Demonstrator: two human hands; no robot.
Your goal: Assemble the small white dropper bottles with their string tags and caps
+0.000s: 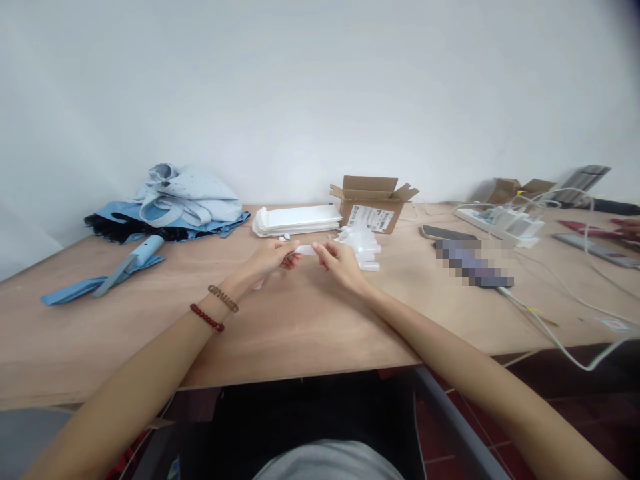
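Above the middle of the table, my left hand (275, 259) pinches one end of a small translucent white plastic piece (306, 250), which looks like a short tube. My right hand (344, 265) grips its other end between thumb and fingers. Just behind my right hand lies a pile of similar translucent plastic tubes (367, 247), partly hidden by it. A few small white pieces (285, 237) rest beyond my left hand, too small to make out.
A stack of white packets (300, 219) and an open cardboard box (370, 210) stand at the back. Left are a blue umbrella (145, 250) and a pale cloth bag (193, 193). Phones (447, 233), a power strip (500, 223) and cables spread on the right, near another person's hand (627, 230).
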